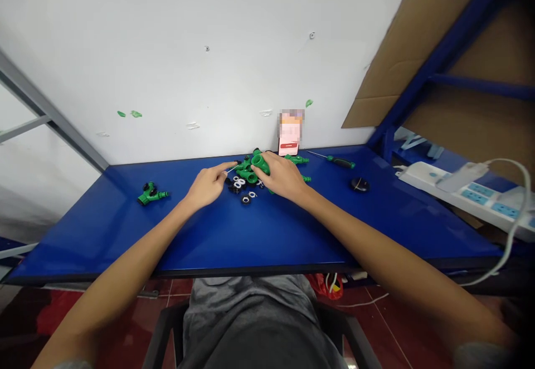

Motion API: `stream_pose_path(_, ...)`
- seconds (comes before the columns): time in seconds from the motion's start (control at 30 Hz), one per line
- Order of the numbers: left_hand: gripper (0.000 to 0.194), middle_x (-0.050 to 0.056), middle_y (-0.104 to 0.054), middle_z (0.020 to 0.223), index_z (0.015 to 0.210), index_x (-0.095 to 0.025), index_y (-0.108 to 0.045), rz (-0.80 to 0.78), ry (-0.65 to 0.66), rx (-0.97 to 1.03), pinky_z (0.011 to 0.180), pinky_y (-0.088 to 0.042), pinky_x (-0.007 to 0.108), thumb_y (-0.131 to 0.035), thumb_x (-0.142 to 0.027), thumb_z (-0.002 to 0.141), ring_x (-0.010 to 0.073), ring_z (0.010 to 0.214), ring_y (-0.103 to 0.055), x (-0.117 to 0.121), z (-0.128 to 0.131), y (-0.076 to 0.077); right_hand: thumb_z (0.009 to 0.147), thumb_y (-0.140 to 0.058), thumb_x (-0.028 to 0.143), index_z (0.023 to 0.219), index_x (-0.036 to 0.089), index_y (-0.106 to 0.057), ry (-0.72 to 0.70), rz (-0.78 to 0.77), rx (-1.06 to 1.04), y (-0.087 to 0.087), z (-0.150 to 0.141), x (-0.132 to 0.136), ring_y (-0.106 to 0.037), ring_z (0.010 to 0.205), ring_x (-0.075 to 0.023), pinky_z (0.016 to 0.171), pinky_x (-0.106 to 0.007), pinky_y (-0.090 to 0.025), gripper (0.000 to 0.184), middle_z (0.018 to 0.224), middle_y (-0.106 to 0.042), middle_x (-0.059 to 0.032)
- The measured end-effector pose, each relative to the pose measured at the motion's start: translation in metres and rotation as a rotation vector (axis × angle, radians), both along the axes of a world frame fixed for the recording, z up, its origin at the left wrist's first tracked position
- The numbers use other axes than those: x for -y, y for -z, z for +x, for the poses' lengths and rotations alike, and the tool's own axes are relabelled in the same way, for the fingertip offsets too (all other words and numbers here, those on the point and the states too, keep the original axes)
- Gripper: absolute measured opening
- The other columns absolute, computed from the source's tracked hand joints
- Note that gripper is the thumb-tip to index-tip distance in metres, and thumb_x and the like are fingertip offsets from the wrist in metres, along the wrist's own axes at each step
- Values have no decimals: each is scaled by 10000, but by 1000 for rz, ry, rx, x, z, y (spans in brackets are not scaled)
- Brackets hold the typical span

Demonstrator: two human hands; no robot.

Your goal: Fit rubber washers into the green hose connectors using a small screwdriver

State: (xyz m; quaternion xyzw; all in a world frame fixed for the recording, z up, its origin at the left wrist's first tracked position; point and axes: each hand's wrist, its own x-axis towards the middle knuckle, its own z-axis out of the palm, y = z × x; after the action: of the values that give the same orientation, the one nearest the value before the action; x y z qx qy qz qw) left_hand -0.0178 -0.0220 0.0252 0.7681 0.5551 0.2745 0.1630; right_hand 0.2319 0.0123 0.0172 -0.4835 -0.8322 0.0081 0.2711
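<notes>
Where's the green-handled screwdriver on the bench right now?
In the head view, the green-handled screwdriver lies near the back edge of the blue bench, right of the green plastic fitting and just behind the black round disc.

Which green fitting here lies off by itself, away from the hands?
The green Y-shaped hose connector with black caps, at far left; the other green fittings are heaped by the left hand and right hand.

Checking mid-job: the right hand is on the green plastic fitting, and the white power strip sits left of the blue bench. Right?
No: the head view shows the white power strip to the right of the blue bench, not the left. The right hand is on the green plastic fitting, as you said.
</notes>
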Motion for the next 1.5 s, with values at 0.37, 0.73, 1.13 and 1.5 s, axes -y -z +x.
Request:
stream_pose_path(0.37,199,16,-649,832,972,-204,-639,84,212,45,719,-440,301,-483,-305,1045,179,723,-591,8,7,-1,1071,-530,275,1563,221,-597,6,11,258,-3,22,-16,-705,953,-295,724,-355,-470,500,1325,-620,-172)
stream_pose_path(0.73,259,57,-707,1082,1197,-229,-757,99,421,-157,809,-514,304,-740,-358,973,202,897,-667,8,10,15,940,-716,449,1555,133,-605,-132,-67,193,1,28,-18,-604,1221,-406,1132,-561,-471,700,1300,-614,-204)
stream_pose_path(1.13,268,40,-675,940,1180,-213,-805,547,241,258,654,-418,273,-796,-394,983,110,645,-471,25,16,-6,947,-773,679,971,162,-773,-745,-885,-953,9,-13,12,-662,770,-166,690,-294,-521,518,869,-756,-78)
stream_pose_path(1.5,410,71,-634,1001,1322,-191,-758,441,307,216,763,-497,319,-514,-463,1136,177,795,-569,36,15,-19,833,-938,540,1110,213,-796,-725,-901,-1150,0,-9,13,-708,880,-190,737,-309,-589,451,1051,-776,-78)
